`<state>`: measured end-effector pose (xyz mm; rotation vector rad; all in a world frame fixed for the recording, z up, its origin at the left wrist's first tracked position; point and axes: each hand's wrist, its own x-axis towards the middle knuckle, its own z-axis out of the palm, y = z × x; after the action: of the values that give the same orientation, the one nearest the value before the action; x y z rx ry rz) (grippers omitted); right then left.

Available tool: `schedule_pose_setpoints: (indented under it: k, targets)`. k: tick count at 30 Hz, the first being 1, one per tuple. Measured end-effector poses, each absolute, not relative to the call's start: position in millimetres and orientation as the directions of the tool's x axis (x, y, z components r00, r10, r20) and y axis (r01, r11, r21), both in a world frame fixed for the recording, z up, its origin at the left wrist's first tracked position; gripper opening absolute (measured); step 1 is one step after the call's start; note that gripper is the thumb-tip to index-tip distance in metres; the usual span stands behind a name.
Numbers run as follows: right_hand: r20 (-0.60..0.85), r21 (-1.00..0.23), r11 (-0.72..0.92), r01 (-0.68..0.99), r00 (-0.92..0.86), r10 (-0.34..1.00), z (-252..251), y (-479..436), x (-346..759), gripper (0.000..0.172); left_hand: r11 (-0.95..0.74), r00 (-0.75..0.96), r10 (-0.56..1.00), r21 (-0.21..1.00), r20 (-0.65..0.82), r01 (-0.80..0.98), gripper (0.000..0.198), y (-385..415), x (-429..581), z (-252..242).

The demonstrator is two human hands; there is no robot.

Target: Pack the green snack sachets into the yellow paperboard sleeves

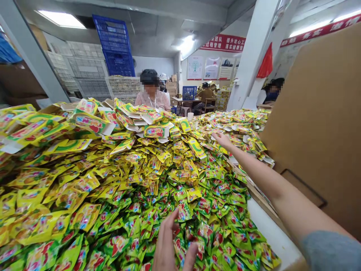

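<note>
1. Two bare hands work over a heap of yellow-green sachets on a counter.
2. The left hand, low at the heap's near edge, has its fingers parted and curled among the sachets; no grip shows.
3. The right hand, stretched toward the heap's far right, is open with fingers spread, holding nothing visible.
4. The heap runs out of view on the left; on the right it stops at a strip of white counter, with a tall cardboard sheet just beyond.
5. Past the far edge, a co-worker faces the heap.
</note>
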<state>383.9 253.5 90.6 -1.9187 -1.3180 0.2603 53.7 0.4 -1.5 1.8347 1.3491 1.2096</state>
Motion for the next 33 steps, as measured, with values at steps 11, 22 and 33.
schedule_pose_setpoints:
  k: [11,22,33]
  targets:
    - [0.108,-0.695,-0.023,0.718,0.136,0.985,49.1,254.3,367.0,0.06,-0.366,0.11,0.926,0.793,0.36,0.486,0.052,-1.2,56.8,-1.3]
    - [0.155,-0.66,0.272,0.7,-0.228,0.961,39.2,172.2,259.7,0.074,-0.291,0.101,0.956,0.857,0.275,0.425,0.051,9.0,57.4,5.5]
    - [0.271,-0.595,-0.037,0.803,0.244,0.931,70.0,204.2,318.9,0.053,-0.334,0.14,0.942,0.818,0.304,0.469,0.051,14.4,44.5,3.7]
